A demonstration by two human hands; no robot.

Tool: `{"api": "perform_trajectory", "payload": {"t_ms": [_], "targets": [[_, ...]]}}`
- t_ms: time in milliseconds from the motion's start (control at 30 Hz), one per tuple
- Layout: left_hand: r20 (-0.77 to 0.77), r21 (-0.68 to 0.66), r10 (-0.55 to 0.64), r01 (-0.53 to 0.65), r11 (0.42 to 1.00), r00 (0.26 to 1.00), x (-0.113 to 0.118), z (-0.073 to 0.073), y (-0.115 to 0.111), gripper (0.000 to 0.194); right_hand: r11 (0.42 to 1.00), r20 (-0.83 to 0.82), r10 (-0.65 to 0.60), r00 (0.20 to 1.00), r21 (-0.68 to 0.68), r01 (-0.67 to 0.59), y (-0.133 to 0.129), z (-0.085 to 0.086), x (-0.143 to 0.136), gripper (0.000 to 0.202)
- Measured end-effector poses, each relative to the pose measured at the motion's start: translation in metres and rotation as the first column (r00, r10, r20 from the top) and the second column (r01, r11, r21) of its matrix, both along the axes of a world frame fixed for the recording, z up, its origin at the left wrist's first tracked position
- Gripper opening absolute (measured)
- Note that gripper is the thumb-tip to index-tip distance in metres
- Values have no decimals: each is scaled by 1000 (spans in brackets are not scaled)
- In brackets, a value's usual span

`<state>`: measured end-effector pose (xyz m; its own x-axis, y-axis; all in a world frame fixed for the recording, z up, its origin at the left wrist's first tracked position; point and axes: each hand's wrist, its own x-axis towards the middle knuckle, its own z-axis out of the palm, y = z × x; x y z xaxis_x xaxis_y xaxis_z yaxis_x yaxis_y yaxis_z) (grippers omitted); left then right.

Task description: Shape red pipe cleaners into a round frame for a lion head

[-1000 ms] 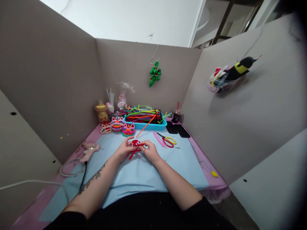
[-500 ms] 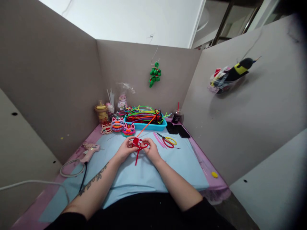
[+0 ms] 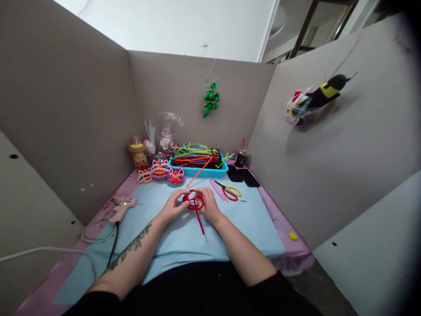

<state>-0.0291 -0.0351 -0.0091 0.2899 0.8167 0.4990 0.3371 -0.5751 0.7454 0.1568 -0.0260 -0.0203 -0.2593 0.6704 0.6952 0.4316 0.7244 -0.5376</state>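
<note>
Between my two hands is a red pipe cleaner piece, bent into a ring, with one straight end pointing down toward me. My left hand pinches its left side, where a denser red part sits. On the other side, the fingers of my right hand curl round the ring. Both hands are just above the blue cloth. An orange pipe cleaner slants from the tray down to a spot just beyond my fingers. Some of my fingertips are hidden behind the red piece.
Behind stands a blue tray heaped with pipe cleaners. Several colourful animal-face figures sit left of it. Scissors, pink strips and dark phones lie right. A pink glue gun with cables lies left. Grey panels enclose the table.
The red piece has turned in my hands: its ring now faces me more, and its straight end has swung to the right. The view has shifted slightly.
</note>
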Motion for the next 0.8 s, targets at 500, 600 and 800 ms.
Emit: {"api": "perform_trajectory", "payload": {"t_ms": [500, 600, 800], "targets": [[-27, 23, 2, -2, 1000, 1000, 8, -5, 0, 13, 998, -46, -15, 999, -63, 12, -2, 0, -12, 9], [18, -37, 10, -9, 999, 1000, 9, -6, 1, 14, 998, -49, -14, 999, -63, 11, -3, 2, -11, 9], [-41, 194, 85, -75, 978, 996, 7, -1, -6, 29, 998, 27, -53, 998, 17, 53, -4, 0, -13, 13]]}}
